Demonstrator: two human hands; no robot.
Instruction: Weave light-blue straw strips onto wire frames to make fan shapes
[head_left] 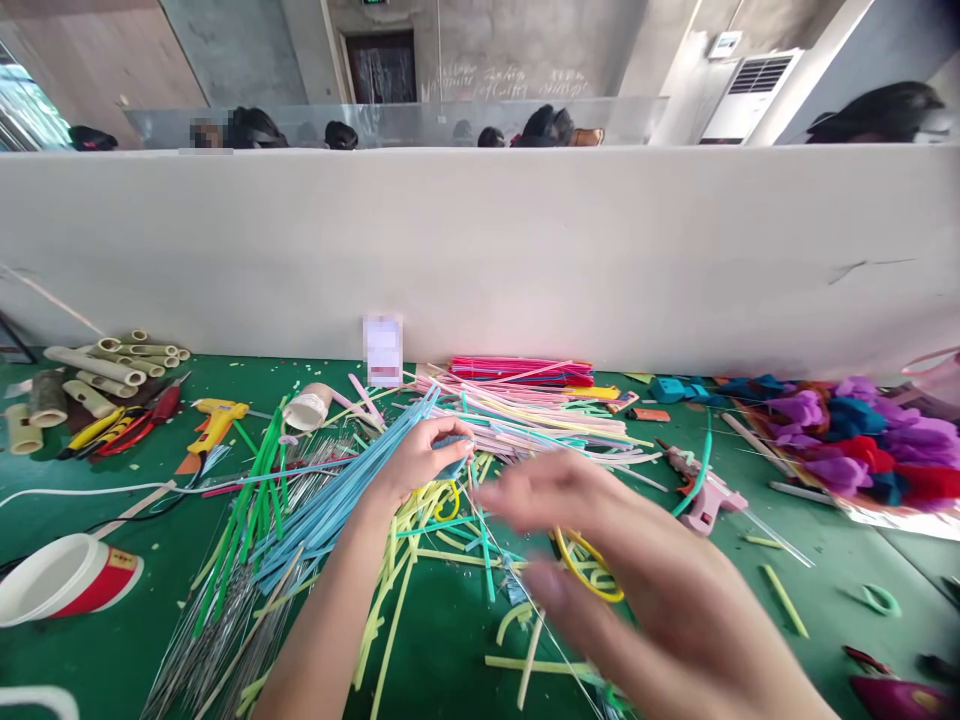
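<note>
My left hand (424, 460) is closed in a pinch, thumb against fingers, over the middle of the table. A thin metal wire (551, 632) runs from its fingertips down toward the lower right. My right hand (622, 560), smeared by motion, is just to the right with thumb and fingers apart and nothing visible between them. Beside and under my left arm lies a bundle of light blue strips (337, 505). Pale yellow-green strips (390, 610) and a yellow ring (589, 565) lie below and between my hands.
At the left are a yellow glue gun (217, 422), pliers (157, 420), bamboo tubes (105, 365), a paper bowl (97, 580) and loose wires (225, 620). Pink strips (547, 425) lie behind my hands. A pink glue gun (705, 490) and coloured flowers (862, 430) are at the right. A white partition (480, 240) stands behind.
</note>
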